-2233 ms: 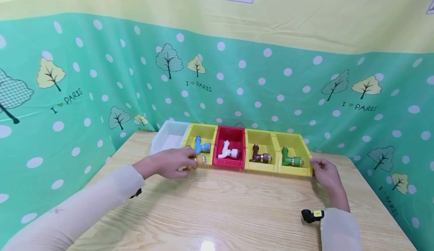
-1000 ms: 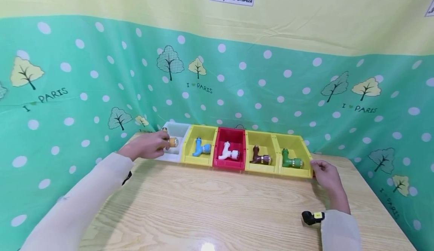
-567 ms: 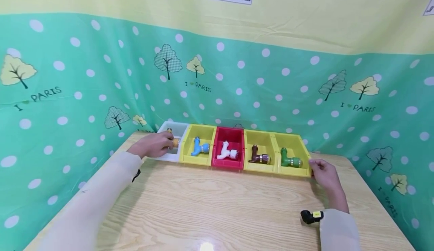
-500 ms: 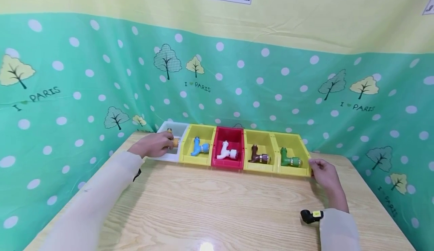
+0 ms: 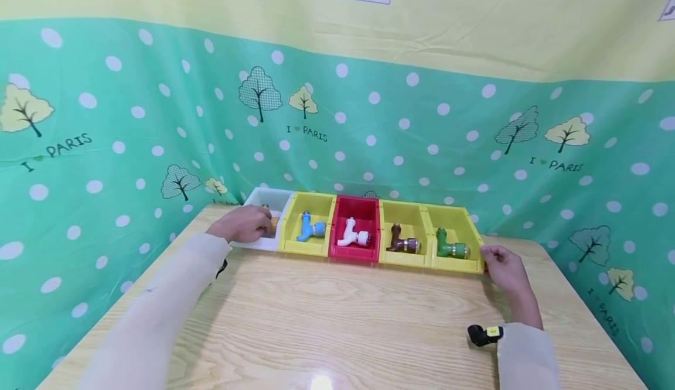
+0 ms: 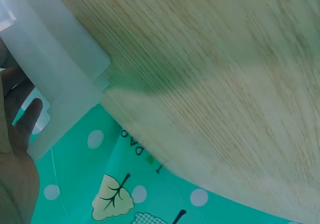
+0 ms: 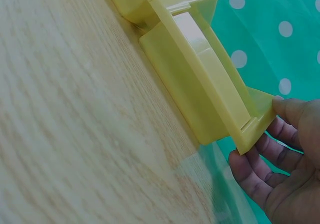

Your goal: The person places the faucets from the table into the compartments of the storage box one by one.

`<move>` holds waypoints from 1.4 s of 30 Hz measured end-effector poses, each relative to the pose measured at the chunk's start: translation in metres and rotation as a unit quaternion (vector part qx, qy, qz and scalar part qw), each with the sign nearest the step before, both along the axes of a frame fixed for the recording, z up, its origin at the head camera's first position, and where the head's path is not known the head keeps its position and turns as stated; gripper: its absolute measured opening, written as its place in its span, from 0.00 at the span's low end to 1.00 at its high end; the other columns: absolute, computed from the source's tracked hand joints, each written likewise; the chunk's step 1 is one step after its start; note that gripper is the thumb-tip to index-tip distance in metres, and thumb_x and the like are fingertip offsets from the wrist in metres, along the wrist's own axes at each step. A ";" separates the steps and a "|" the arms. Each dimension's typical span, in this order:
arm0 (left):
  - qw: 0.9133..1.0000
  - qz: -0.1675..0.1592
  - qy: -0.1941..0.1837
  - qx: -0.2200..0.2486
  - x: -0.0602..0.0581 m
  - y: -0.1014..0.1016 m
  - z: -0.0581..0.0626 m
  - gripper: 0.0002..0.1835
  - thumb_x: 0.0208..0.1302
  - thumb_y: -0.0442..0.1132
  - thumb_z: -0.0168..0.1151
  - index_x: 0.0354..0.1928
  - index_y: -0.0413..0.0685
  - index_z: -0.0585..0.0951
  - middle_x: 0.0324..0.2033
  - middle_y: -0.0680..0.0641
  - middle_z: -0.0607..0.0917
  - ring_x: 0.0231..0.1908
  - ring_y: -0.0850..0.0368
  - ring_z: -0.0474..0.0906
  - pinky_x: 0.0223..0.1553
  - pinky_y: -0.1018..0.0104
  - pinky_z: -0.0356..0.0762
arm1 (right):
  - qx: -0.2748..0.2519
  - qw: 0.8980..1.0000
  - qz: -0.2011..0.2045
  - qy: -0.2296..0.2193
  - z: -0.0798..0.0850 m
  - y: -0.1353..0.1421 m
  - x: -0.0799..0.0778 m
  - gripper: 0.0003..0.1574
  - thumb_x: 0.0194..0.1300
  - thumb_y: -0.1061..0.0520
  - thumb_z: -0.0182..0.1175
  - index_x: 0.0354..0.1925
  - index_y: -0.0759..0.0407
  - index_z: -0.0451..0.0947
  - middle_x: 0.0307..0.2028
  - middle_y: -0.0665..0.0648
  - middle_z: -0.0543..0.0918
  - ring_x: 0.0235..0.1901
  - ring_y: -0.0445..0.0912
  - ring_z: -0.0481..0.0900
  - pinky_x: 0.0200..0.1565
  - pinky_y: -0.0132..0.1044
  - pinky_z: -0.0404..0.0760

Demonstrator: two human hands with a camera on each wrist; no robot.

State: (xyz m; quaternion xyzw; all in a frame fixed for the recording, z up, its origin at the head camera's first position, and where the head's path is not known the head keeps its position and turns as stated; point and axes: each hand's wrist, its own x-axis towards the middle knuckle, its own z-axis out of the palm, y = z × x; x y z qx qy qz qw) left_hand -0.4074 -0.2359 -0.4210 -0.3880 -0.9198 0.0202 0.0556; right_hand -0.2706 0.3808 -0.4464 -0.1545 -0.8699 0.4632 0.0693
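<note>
My left hand [image 5: 244, 224] reaches into the white bin [image 5: 274, 194] at the row's left end, its fingers on an orange tap [image 5: 274, 222] that they partly cover. In the left wrist view, fingers [image 6: 29, 119] show behind the translucent bin wall, and the tap is hidden. At the other end, my right hand [image 5: 507, 270] grips the near corner of the last yellow bin [image 7: 210, 79], thumb on the rim and fingers below. Inside that bin lies a green tap [image 5: 452, 248].
Between the end bins lie a blue tap [image 5: 311, 229] in a yellow bin, a white tap [image 5: 352, 235] in a red bin [image 5: 358, 202], and a brown tap [image 5: 404, 242] in another yellow bin. The bins stand on a wooden table [image 5: 337, 320] before a green dotted curtain [image 5: 316, 161].
From near the blue tap's bin, my left hand has moved left to the white bin with the orange tap, then lowered it inside. My right hand has stayed at the yellow bin's corner.
</note>
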 end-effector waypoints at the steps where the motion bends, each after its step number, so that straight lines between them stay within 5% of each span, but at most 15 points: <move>1: 1.000 0.004 -0.002 -0.001 -0.001 0.001 -0.001 0.14 0.67 0.33 0.58 0.38 0.58 0.92 0.38 0.55 0.85 0.36 0.57 0.76 0.41 0.61 0.78 | -0.001 1.000 0.000 0.001 0.000 0.000 0.000 0.36 0.81 0.38 0.42 0.62 0.69 0.71 0.50 0.65 0.76 0.45 0.52 0.75 0.35 0.30 0.80; 9: 0.998 0.045 -0.027 -0.031 0.000 0.004 -0.001 0.15 0.66 0.33 0.57 0.40 0.58 0.91 0.43 0.55 0.87 0.46 0.52 0.81 0.57 0.46 0.75 | -0.006 1.000 -0.001 0.000 0.002 0.000 0.004 0.35 0.82 0.39 0.43 0.61 0.69 0.71 0.49 0.65 0.76 0.44 0.51 0.75 0.36 0.31 0.81; 17: 0.995 0.076 -0.057 -0.037 -0.001 0.007 0.004 0.13 0.68 0.36 0.58 0.38 0.60 0.91 0.41 0.56 0.86 0.39 0.55 0.77 0.50 0.52 0.76 | -0.004 1.000 -0.002 0.005 0.001 0.000 0.003 0.35 0.82 0.40 0.43 0.61 0.70 0.72 0.48 0.65 0.76 0.43 0.51 0.76 0.35 0.31 0.82; 26: 0.997 0.056 -0.051 0.028 0.006 0.010 0.018 0.11 0.68 0.36 0.62 0.35 0.59 0.90 0.39 0.55 0.87 0.39 0.56 0.81 0.47 0.54 0.82 | 0.016 1.000 0.022 0.002 0.003 0.005 0.003 0.37 0.82 0.39 0.43 0.62 0.72 0.71 0.50 0.68 0.77 0.45 0.54 0.78 0.39 0.36 0.84; 32: 0.997 0.019 -0.004 0.076 0.017 0.012 0.022 0.06 0.67 0.37 0.65 0.37 0.55 0.90 0.41 0.53 0.87 0.41 0.54 0.81 0.48 0.51 0.81 | 0.026 0.999 0.019 0.009 0.011 0.006 0.006 0.33 0.81 0.43 0.47 0.62 0.71 0.69 0.47 0.68 0.78 0.42 0.54 0.81 0.40 0.40 0.85; 42: 0.986 -0.030 0.070 0.149 0.042 0.025 0.021 0.07 0.66 0.34 0.66 0.41 0.48 0.90 0.42 0.49 0.87 0.45 0.51 0.83 0.49 0.52 0.82 | 0.168 0.979 0.074 0.092 0.034 -0.004 0.000 0.32 0.81 0.44 0.49 0.58 0.73 0.72 0.51 0.77 0.78 0.50 0.68 0.77 0.45 0.57 0.80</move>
